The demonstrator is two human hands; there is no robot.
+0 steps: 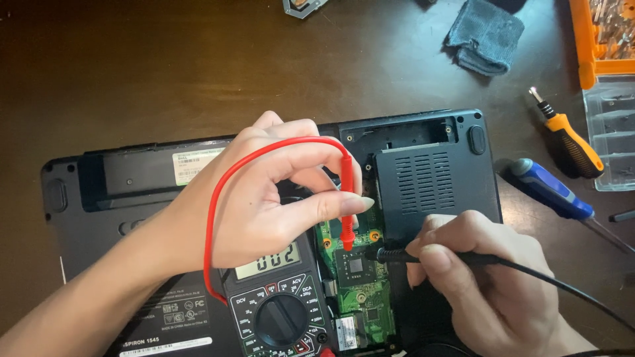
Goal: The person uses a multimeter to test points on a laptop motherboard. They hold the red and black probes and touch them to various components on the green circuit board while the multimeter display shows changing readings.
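The meter [278, 301] lies on the laptop [423, 172] under the left hand [264, 198], which pinches the red probe [346, 205] onto the board [357, 277], while the right hand [483, 271] grips the black probe [390, 254] beside it

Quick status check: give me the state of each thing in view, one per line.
left hand: pinching red probe, tip down on green circuit board
right hand: gripping black probe, tip at the board
laptop: upside down, bottom cover off
multimeter: on, display lit
orange screwdriver: lying unused
blue screwdriver: lying unused
grey cloth: crumpled
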